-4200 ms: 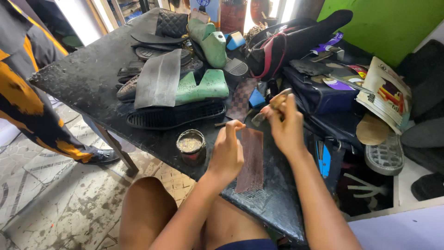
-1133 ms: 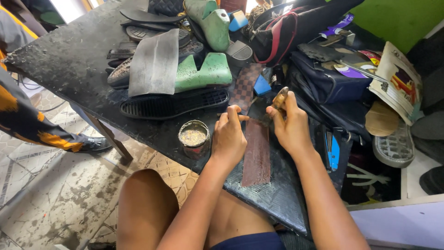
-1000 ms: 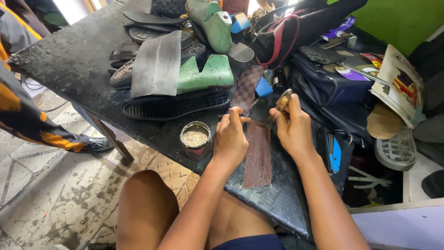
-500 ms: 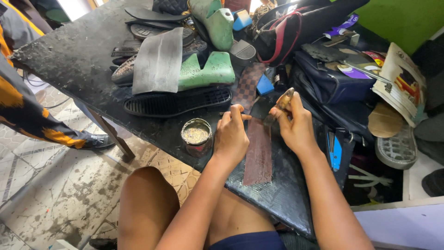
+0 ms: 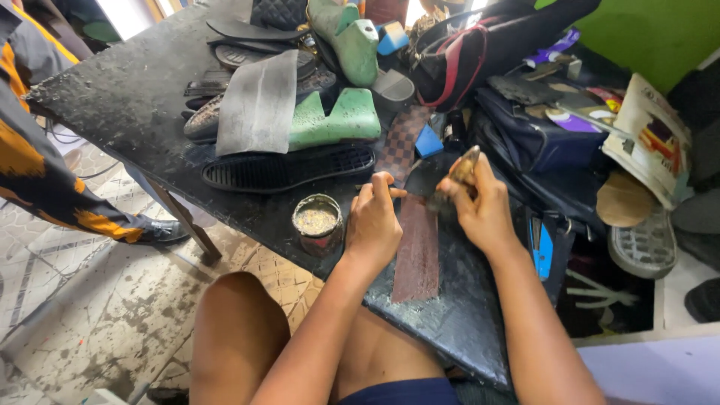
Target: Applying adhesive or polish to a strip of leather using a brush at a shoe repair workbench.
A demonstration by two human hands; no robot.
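A long brown leather strip [image 5: 418,253] lies flat on the black worktable [image 5: 127,97] in front of me. My left hand [image 5: 373,225] presses down on the strip's far end with its fingers curled. My right hand [image 5: 480,208] grips a small brush [image 5: 459,172] with a worn handle, its bristles down at the strip's far end. A small round tin of yellowish glue [image 5: 316,223] stands open just left of my left hand.
Beyond the strip lie a black ribbed shoe sole [image 5: 289,167], green shoe lasts [image 5: 335,120], a grey rubber sheet [image 5: 258,105] and a checkered strip [image 5: 401,142]. Bags [image 5: 525,142], sandals [image 5: 641,244] and papers crowd the right. A person in orange-patterned cloth [image 5: 37,180] stands at left.
My hands have stayed at the strip's far end, the brush shifting slightly over it. The view has moved a little; the tin and soles are where they were.
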